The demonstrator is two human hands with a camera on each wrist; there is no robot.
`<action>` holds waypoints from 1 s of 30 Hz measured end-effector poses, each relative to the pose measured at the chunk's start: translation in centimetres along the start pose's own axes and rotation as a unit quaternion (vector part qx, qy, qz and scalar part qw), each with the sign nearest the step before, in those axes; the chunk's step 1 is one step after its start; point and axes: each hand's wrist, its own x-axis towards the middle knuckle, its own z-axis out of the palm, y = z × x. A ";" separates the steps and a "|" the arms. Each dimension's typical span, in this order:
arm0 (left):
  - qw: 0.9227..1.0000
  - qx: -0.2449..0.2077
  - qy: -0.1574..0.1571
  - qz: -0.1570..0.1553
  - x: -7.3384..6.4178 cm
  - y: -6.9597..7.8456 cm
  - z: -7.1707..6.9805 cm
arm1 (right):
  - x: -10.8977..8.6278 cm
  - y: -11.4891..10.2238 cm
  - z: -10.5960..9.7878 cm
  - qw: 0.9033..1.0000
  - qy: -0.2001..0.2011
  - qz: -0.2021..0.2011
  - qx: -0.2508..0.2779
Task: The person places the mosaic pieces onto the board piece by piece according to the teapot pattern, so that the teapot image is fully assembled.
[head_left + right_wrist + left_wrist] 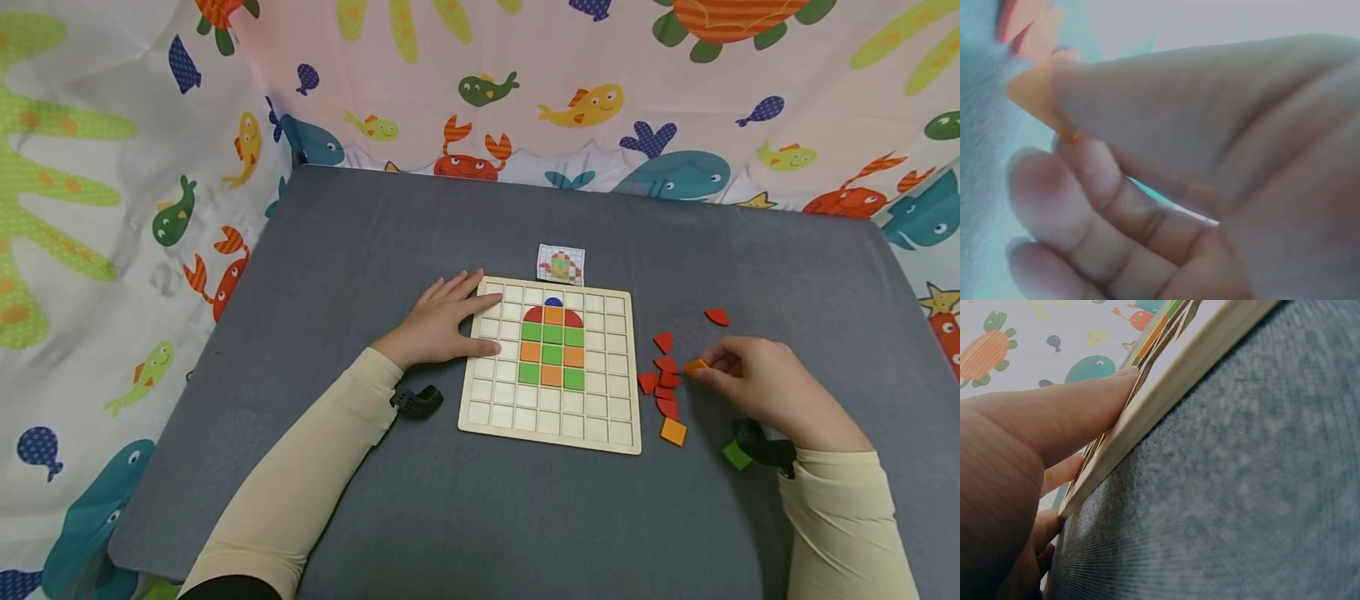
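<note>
Right hand (pixel 780 392) pinches an orange tile (pixel 695 366) just beside the red pieces (pixel 666 381), right of the board (pixel 572 425). Left hand (pixel 438 323), fingers spread, rests on the board's left edge. Recommended: tile kept level, squared before seating.

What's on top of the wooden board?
Green tiles, orange tiles, two red tiles and one blue tile sit on the wooden board. The left hand covers part of the left edge; anything beneath can't be seen.

a pale gridded board (pixel 594 360) bearing coloured tiles (pixel 552 355) lies flat short of the desk's (pixel 375 517) far edge, with an orange tile (pixel 695 366) pinched beyond the board's right edge.
</note>
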 end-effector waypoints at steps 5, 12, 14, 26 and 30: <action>1.000 0.003 0.001 0.000 -0.1 0.0 -0.1 | 0.1 -1.8 -0.1 0.999 -0.004 -0.034 0.008; 1.000 0.004 0.003 0.001 0.0 -0.1 0.0 | 0.9 -4.6 0.9 0.997 -0.023 -0.074 0.021; 1.000 0.003 0.003 0.002 0.0 0.0 0.0 | 1.2 -5.4 1.3 0.995 -0.029 -0.090 0.022; 1.000 -0.001 0.004 0.005 -0.1 0.0 -0.1 | 2.7 -9.0 3.2 0.985 -0.051 -0.164 0.012; 1.000 -0.001 0.004 0.005 -0.1 0.1 0.0 | 2.6 -9.8 3.6 0.983 -0.066 -0.172 0.023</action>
